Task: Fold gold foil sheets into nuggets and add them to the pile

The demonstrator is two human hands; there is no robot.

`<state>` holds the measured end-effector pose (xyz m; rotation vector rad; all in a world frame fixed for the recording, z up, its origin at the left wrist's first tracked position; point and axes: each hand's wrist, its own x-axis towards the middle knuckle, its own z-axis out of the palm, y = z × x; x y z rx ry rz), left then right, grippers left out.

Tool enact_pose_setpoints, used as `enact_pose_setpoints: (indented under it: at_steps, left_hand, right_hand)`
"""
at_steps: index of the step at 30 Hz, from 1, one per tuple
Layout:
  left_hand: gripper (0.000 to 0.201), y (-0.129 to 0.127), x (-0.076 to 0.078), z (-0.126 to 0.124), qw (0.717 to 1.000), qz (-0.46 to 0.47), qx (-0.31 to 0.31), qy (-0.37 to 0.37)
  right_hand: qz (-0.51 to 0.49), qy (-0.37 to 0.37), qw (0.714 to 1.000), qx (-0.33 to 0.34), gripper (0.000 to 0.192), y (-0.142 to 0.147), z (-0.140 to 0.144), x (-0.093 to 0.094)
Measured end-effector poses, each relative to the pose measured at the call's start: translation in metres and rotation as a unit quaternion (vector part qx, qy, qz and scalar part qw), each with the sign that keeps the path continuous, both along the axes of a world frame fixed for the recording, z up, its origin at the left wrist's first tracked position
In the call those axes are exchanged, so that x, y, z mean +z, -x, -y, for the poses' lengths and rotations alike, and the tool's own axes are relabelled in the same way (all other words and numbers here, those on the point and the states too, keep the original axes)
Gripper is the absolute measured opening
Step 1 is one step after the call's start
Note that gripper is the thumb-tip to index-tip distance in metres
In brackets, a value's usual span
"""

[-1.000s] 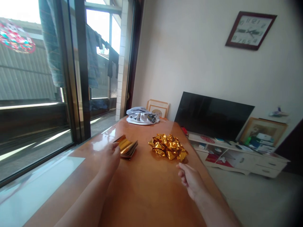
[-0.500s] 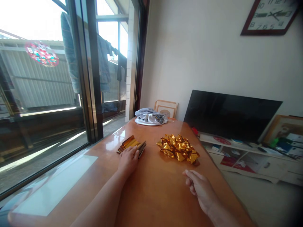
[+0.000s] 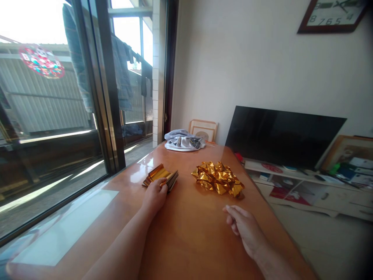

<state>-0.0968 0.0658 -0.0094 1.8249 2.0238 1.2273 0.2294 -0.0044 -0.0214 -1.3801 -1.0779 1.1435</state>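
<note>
The left hand (image 3: 155, 195) hid the foil stack's (image 3: 161, 178) near edge, fingers touching it; the right hand (image 3: 244, 229) hovered loosely curled, holding nothing.

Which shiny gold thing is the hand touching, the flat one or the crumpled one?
The flat stack of gold sheets: the left hand rests on its near edge. The crumpled gold pile lies apart to the right, with no hand on it.

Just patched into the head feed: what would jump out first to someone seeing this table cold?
The crumpled heap of gold foil glints mid-table, right of centre. Left of it lies a stack of gold foil sheets, with the left hand resting on its near edge. The right hand hovers loosely curled over bare wooden table, holding nothing; a grey cloth bundle sits at the far end.
</note>
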Motion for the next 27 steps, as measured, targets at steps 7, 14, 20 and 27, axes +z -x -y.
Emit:
enact_pose_setpoints:
  at_steps: [7, 14, 20, 27]
  left_hand:
    - [0.014, 0.006, 0.010, 0.006, 0.999, 0.019, 0.037, -0.008]
    - [0.007, 0.016, 0.004, 0.008, 0.984, 0.168, 0.060, 0.000]
    - [0.030, 0.051, 0.005, -0.007, 0.873, 0.429, 0.222, -0.059]
    - [0.037, 0.082, -0.003, -0.022, 0.729, 0.633, 0.249, -0.077]
  right_hand:
    - [0.035, 0.005, 0.999, 0.016, 0.044, 0.002, 0.001, -0.001]
    - [0.056, 0.010, 0.998, 0.027, 0.045, 0.001, 0.000, -0.006]
    - [0.122, 0.004, 0.992, 0.041, 0.045, 0.000, -0.001, -0.014]
    - [0.251, -0.015, 0.961, 0.117, 0.044, 0.010, 0.001, -0.014]
